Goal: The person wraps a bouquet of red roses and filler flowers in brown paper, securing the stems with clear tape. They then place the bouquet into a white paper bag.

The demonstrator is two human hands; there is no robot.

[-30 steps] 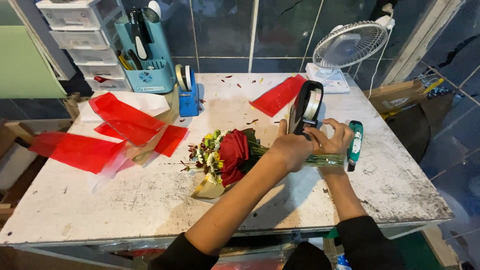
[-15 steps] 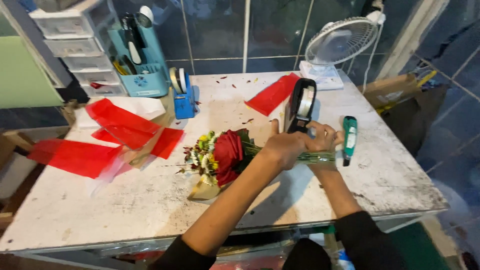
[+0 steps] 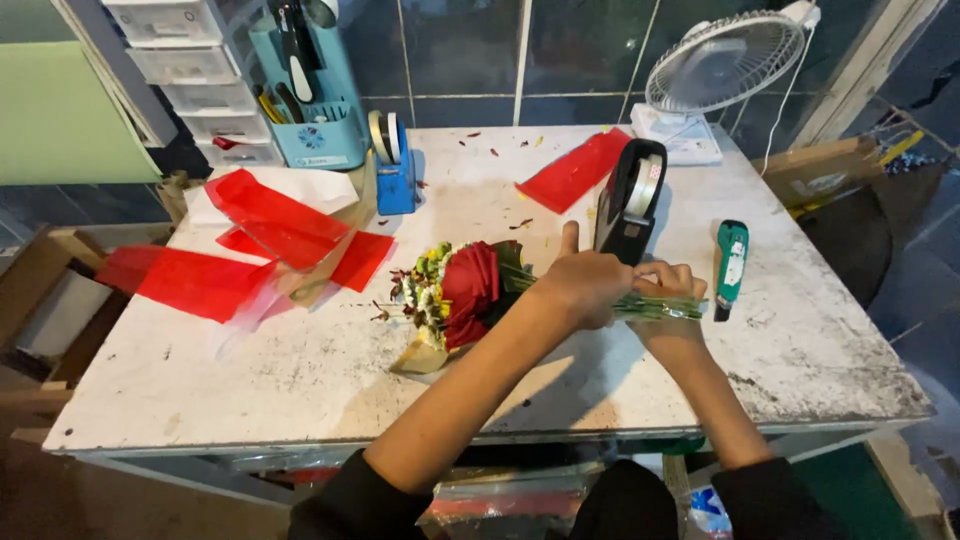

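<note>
Your left hand (image 3: 585, 285) is closing its grip around the green stems (image 3: 655, 308) of the small bouquet (image 3: 455, 295), just behind the red roses, with the thumb sticking up toward the black tape dispenser (image 3: 630, 200). Your right hand (image 3: 668, 290) is wrapping its fingers around the same stems a little further toward the cut ends, so both hands are gripping the bundle side by side. The bouquet is lying across the middle of the white surface (image 3: 300, 390), blooms pointing left and stem ends pointing right toward the green utility knife (image 3: 730, 268).

To do this binding well, you are best off keeping the left hand squeezing the stems into one tight bunch while the right hand is working the tape around them. From this angle it is hard to tell whether a strip of tape is already running from the dispenser to your right fingers, so check that by feel. Judging by the layout, holding the blooms slightly off the surface would be sparing the white and yellow filler flowers from crushing.

Red wrapping sheets (image 3: 270, 225) are lying to the left, well apart from your hands; a blue tape holder (image 3: 393, 170) and a white desk fan (image 3: 715, 75) are standing at the far edge.
</note>
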